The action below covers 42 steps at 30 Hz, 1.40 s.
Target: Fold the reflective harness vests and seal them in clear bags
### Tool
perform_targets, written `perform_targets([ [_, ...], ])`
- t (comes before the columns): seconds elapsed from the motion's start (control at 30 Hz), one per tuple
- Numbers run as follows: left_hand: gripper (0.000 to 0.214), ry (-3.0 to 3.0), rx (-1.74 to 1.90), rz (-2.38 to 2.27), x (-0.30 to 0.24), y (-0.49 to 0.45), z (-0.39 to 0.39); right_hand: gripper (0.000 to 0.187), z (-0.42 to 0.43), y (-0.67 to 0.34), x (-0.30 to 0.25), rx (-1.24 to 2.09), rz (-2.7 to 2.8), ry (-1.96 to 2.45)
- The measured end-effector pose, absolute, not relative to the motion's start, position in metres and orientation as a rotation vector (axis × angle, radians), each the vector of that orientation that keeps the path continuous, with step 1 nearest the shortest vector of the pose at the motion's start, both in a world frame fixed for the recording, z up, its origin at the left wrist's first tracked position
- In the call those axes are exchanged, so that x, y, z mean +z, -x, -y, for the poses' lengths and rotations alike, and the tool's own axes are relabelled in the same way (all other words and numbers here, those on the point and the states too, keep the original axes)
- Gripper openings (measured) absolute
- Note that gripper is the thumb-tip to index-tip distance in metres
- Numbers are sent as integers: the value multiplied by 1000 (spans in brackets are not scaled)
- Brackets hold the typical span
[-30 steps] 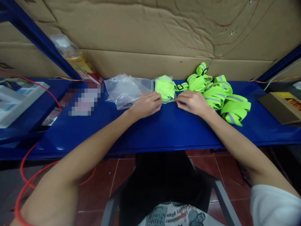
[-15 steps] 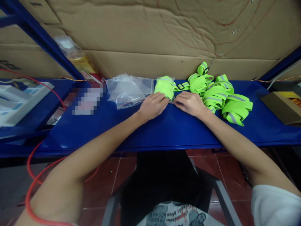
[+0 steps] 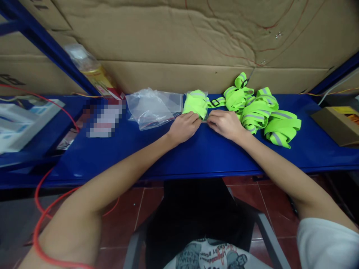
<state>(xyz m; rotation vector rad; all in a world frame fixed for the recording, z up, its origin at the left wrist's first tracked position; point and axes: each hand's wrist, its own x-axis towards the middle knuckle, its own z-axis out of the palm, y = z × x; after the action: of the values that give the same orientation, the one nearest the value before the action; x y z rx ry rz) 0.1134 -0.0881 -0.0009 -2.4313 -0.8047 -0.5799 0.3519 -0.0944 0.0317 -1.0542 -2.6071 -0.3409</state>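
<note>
Strap: a folded neon-green reflective strap (image 3: 195, 103) sits inside a small clear zip bag (image 3: 205, 98). It lies flat on the blue counter (image 3: 196, 153), toward the back and about mid-way along.
Bag mouth: the near edge of the zip bag faces the person and runs between the two hands. The strip itself is too thin to tell whether it is closed.
Left hand: the left hand (image 3: 183, 127) is knuckles up with its fingers drawn in narrow, pinching the left part of the near edge.
Right hand: the right hand (image 3: 224, 123) is in the same narrow pinch on the right part of that edge. The fingertips of the two hands are almost touching.
Handling: the bundle looks light, soft and springy, and likely to bulge against the film. The plastic looks thin and slippery, so it probably creases and slides easily.
Where to hold: the flat rim by the mouth seems the best grip, rather than the puffy middle.
Loose straps: a heap of loose straps (image 3: 263, 116) in the same green webbing, with grey bands and a dark buckle, lies just beside the right hand.
Empty bags: a stack of clear bags (image 3: 153, 106) lies near the left hand.
Farther out: a cardboard wall (image 3: 182, 45) stands behind. A bottle (image 3: 89, 69) leans at the back left, and an open carton (image 3: 335, 125) sits at the far right.
</note>
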Motion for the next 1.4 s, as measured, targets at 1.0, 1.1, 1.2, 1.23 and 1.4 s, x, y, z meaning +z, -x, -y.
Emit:
perform_targets([
  [1.0, 25, 2451, -611, 923, 4, -111, 88, 23, 93, -351, 26, -240, 2443, 1124],
  [1.1, 32, 2459, -629, 897, 4, -109, 87, 19, 94, -349, 24, -227, 2412, 1152],
  [1.2, 33, 2467, -651, 917, 3, -109, 87, 19, 95, -347, 23, -171, 2388, 1160],
  [1.23, 33, 2470, -655, 922, 4, -109, 87, 19, 95, -347, 23, -149, 2378, 1162],
  [1.4, 33, 2471, -656, 900, 4, -108, 87, 15, 95, -347, 25, -46, 2321, 1162],
])
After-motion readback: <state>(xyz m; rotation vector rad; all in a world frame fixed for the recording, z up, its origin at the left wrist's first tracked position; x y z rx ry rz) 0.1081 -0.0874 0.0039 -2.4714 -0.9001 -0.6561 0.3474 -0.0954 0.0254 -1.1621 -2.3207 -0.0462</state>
